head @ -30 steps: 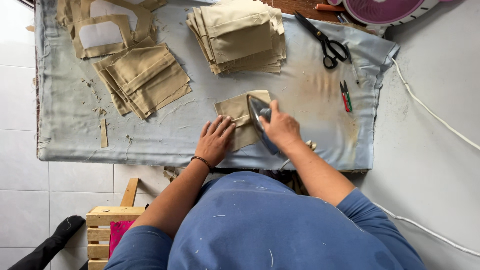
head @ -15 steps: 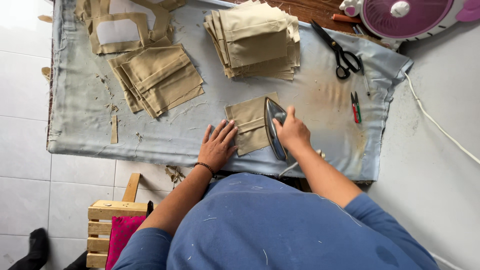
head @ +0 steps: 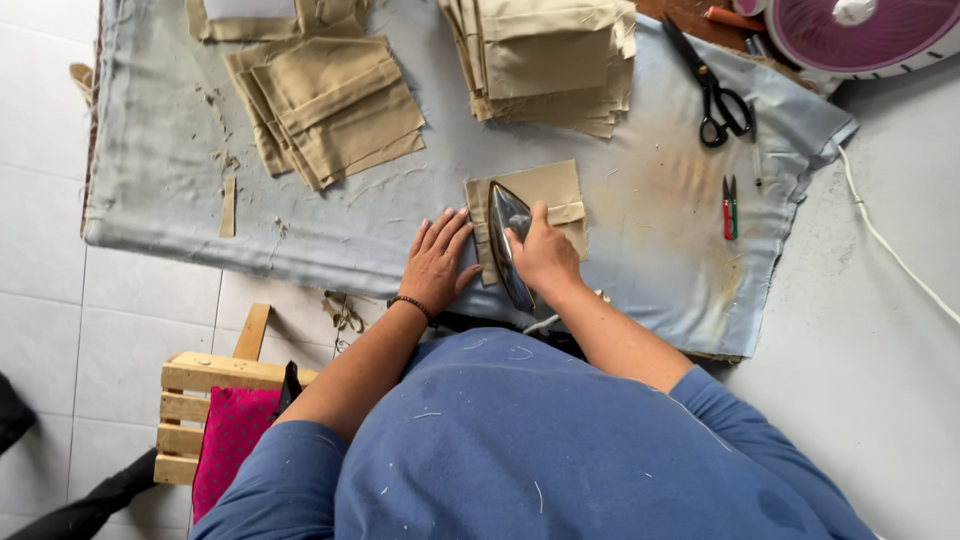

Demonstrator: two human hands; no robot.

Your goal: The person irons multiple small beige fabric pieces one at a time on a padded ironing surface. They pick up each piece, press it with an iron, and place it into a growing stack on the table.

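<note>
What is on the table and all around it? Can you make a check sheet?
Surface: table with pale blue cloth, stained brownish at the right, threads scattered at the left.
Job's things: iron on a tan piece near the front edge.
Clutter: two tan stacks, scissors, snips, a tan strip.
Hands: right hand grips the iron; left hand lies flat, fingers spread, at the piece's left edge.
Cables: white cord across the floor at right.
Surroundings: pink fan at top right, wooden stool with pink cushion, tiled floor.
</note>
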